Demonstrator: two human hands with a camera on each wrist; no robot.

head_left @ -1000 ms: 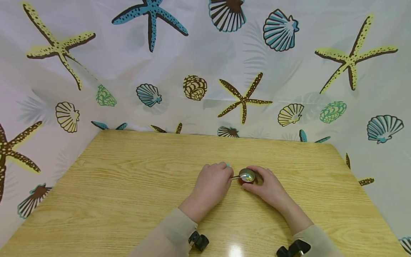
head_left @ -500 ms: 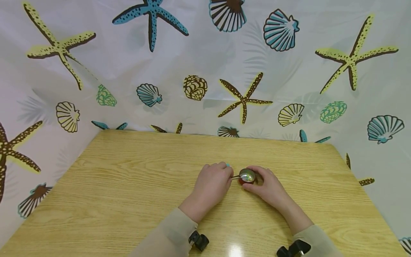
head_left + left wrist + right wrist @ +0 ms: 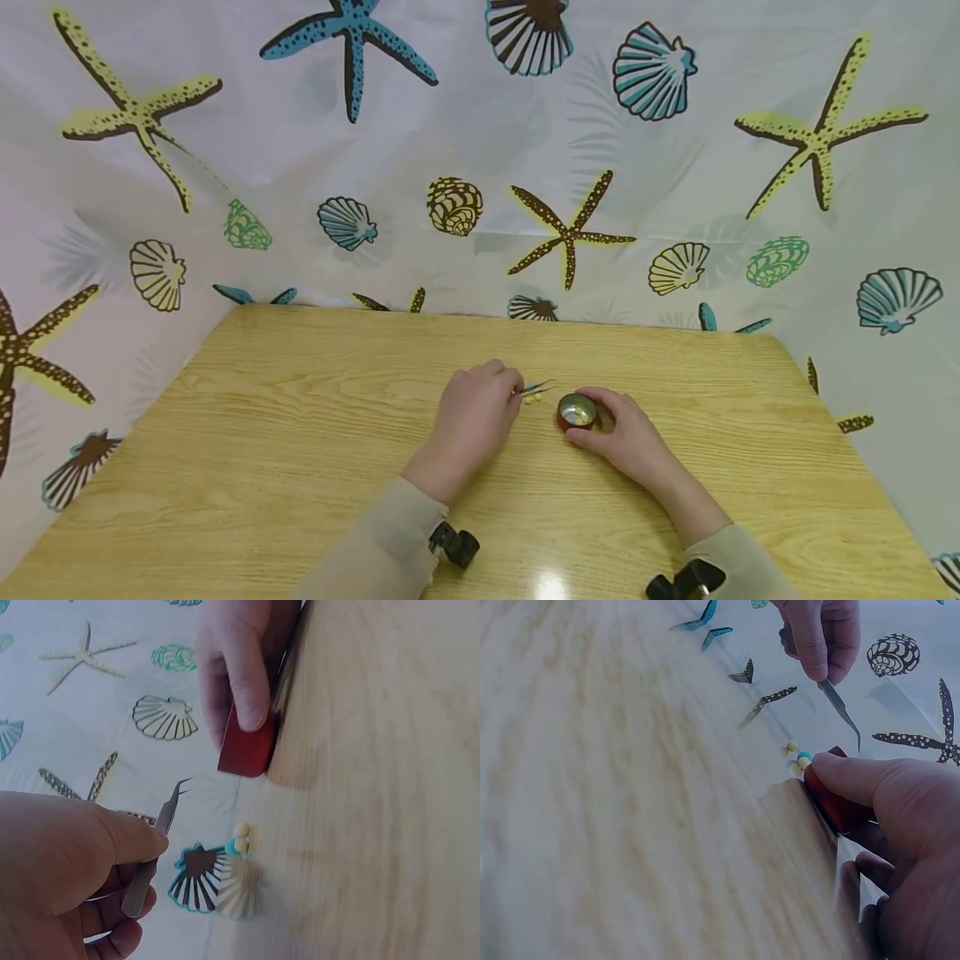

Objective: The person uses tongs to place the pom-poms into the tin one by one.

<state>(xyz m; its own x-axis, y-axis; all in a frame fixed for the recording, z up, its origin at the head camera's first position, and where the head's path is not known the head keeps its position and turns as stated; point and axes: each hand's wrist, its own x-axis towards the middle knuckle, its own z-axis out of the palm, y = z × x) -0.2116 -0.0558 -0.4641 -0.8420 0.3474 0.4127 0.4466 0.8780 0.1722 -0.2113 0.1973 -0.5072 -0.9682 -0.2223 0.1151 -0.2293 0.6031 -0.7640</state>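
Observation:
My left hand [image 3: 474, 417] pinches a pair of metal tweezers [image 3: 166, 817] with bent, pointed tips. Those tips stand slightly apart with nothing between them, close over a small cluster of beads. Two yellow beads [image 3: 242, 829] and a turquoise bead [image 3: 231, 847] lie on the table, just left of a small round tin [image 3: 577, 412]. Red outside and silvery inside, the tin stands upright with some yellow showing in it. My right hand [image 3: 632, 439] holds the tin from the right, its thumb [image 3: 847, 774] against the near wall and fingers on the far side.
All of this is on a light wood-grain table [image 3: 300, 417]. A white cloth [image 3: 405, 150] printed with starfish and shells rises along its back and sides. Each sleeve has a black camera mount [image 3: 455, 546] at the wrist.
My left hand has drawn the tweezers out from over the tin, moving left and back to the beads, which now show. The right hand and tin have stayed put.

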